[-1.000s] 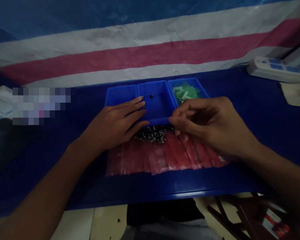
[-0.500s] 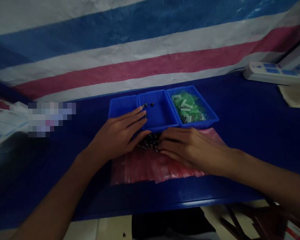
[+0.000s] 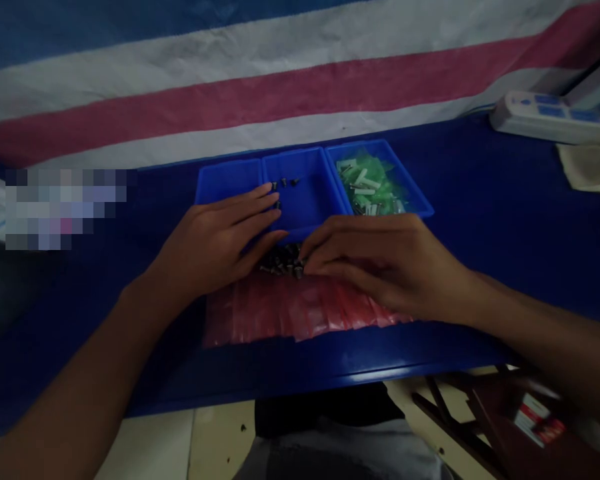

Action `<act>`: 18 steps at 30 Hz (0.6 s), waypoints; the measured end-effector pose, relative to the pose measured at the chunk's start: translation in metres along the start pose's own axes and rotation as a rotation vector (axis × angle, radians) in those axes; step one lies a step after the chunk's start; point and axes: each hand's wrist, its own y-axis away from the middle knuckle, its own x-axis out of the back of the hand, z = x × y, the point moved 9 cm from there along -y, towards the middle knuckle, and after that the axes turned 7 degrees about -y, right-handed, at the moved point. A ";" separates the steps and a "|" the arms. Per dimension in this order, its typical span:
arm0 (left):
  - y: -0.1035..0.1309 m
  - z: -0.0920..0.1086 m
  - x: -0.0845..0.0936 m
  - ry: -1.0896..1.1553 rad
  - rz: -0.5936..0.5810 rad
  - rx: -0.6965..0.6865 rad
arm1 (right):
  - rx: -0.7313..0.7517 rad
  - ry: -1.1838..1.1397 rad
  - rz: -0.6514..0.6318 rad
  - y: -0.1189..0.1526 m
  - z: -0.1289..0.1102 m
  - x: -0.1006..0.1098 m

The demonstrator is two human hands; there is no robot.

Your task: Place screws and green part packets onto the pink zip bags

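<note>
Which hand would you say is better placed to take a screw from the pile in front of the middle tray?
The right hand, I think: its bent fingertips are at the pile. The left hand is spread, its fingers at the middle tray and only its thumb beside the pile.

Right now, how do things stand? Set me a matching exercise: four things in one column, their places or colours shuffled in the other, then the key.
1. Right hand
2. Red plastic bags
3. Power strip
4. Green plastic

A. Inside the rightmost blue tray
B. At the pile of dark screws
C. White with blue
D. Nearer the table's front edge than the trays

Pairs: 1-B; 2-D; 3-C; 4-A
</note>
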 end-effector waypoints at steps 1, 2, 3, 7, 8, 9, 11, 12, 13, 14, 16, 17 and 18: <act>0.000 0.001 0.001 -0.010 0.008 -0.012 | -0.035 -0.057 0.020 -0.002 0.001 0.003; 0.000 0.003 0.002 -0.023 0.019 -0.025 | -0.072 -0.102 0.044 -0.002 0.002 0.007; 0.000 0.003 0.003 -0.035 0.021 -0.028 | -0.103 -0.141 0.065 -0.003 0.004 0.010; 0.000 0.003 0.001 -0.039 -0.008 -0.020 | -0.175 -0.287 0.034 -0.002 0.014 0.008; -0.001 0.004 0.001 -0.043 -0.004 -0.026 | -0.181 -0.329 -0.005 -0.001 0.015 0.004; -0.001 0.004 0.001 -0.047 0.000 -0.029 | -0.196 -0.373 -0.049 -0.001 0.015 0.000; -0.002 0.006 0.002 -0.045 0.020 -0.038 | -0.245 -0.464 -0.140 0.001 0.015 -0.009; -0.002 0.006 0.002 -0.041 0.020 -0.034 | -0.279 -0.505 -0.175 0.002 0.015 -0.013; -0.002 0.005 0.001 -0.035 0.013 -0.025 | -0.314 -0.539 -0.200 0.003 0.016 -0.016; -0.003 0.005 0.000 -0.031 -0.001 -0.014 | -0.350 -0.564 -0.216 0.004 0.017 -0.018; -0.003 0.004 -0.002 -0.031 -0.016 0.002 | -0.420 -0.600 -0.223 0.006 0.021 -0.022; -0.003 0.004 -0.002 -0.034 -0.021 0.005 | -0.466 -0.618 -0.199 0.007 0.026 -0.022; -0.003 0.004 -0.002 -0.037 -0.020 0.006 | -0.507 -0.642 -0.142 0.008 0.031 -0.020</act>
